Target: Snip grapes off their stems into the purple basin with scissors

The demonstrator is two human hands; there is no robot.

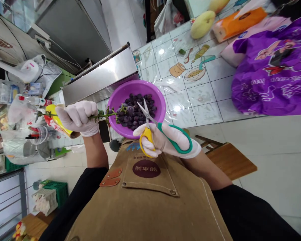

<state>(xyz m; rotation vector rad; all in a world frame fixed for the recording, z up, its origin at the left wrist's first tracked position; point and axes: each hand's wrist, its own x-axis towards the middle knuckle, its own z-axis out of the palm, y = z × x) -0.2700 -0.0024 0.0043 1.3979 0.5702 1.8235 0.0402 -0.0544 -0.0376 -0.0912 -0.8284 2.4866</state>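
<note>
My left hand (79, 117), in a white glove, is closed round the green stem (105, 115) of a grape bunch. A few dark grapes (125, 113) still hang from the stem's right end, over a purple basin (112, 125). Inside the basin lie many loose dark grapes (137, 100). My right hand (163, 139), gloved too, grips scissors (147, 113) with one yellow and one green handle loop. The scissor blades are parted and point up and left above the grapes, close to the bunch but seemingly not touching its stem.
A steel box (102, 75) stands behind the basin on a tile-patterned table cover (203, 97). To the right are a purple bag (273, 73), an orange tissue pack (240, 23) and a yellow-green fruit (203, 24). A phone (104, 131) lies by the left wrist; a wooden stool (230, 160) stands lower right.
</note>
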